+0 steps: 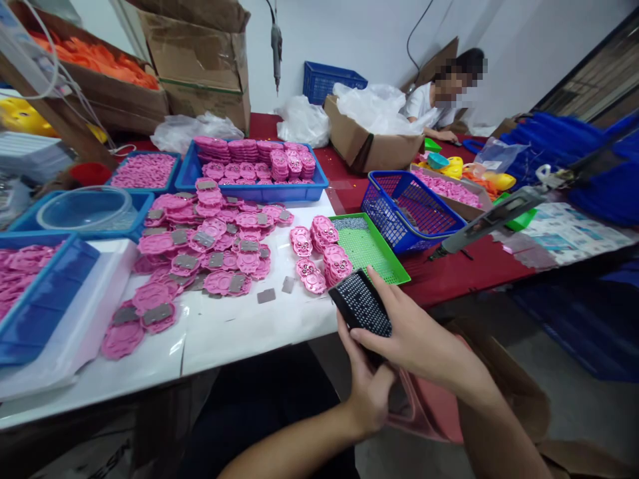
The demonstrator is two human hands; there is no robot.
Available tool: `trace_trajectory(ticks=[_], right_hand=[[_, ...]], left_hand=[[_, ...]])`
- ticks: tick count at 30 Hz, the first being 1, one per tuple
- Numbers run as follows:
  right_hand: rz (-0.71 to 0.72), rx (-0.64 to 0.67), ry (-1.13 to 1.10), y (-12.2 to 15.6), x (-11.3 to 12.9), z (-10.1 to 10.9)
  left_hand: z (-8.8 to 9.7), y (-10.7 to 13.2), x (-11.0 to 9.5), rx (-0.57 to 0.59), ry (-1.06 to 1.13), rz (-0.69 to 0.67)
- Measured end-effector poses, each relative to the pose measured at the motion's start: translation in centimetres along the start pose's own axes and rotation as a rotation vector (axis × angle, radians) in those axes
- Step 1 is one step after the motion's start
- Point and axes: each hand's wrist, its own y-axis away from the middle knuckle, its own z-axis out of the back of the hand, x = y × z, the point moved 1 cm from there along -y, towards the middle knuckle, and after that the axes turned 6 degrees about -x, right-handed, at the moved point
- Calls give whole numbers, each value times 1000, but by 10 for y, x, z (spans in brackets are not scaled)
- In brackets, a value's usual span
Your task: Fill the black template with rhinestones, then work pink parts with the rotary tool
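Both of my hands hold a small black tray studded with rows of tiny silvery parts, just off the near edge of the white table sheet. My right hand grips its right side with the fingers curled over it. Beneath it, my left hand closes on the tray's lower end. Close by on the table lie stacked pink plastic discs and a green mesh tray. A big heap of pink discs with grey square pads spreads to the left.
Blue bins of pink parts stand behind, with a blue wire basket on the red cloth. Cardboard boxes sit at the back. Another person sits at the far end of the table. A clear bowl rests at left.
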Motion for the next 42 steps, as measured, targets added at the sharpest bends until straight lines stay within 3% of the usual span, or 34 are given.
trace_trajectory(ticks=[4,8,13,17,20,26,30,42], right_hand=[[-35,91,4,-13,-24,18],[-13,150,72,-35,-56,39],[82,179,202,-66,-84,47],[146,221,252,-82,-90,38],[166,269,299,-92,-87,32],[211,398,356,-112,-85,23],[235,465,393,-120,-90,15],[262,634,308,-134,-101,-9]], left_hand=[[-1,1,3,202,-90,-9],[21,6,-3,284,-374,-77],[45,-8,-49,442,-1006,-380],[56,-43,-89,315,-1544,-624],[68,-70,-101,212,-1756,-727],[89,-85,-97,194,-1891,-813],[88,-79,-97,196,-1913,-872],[87,-78,-99,183,-1886,-874]])
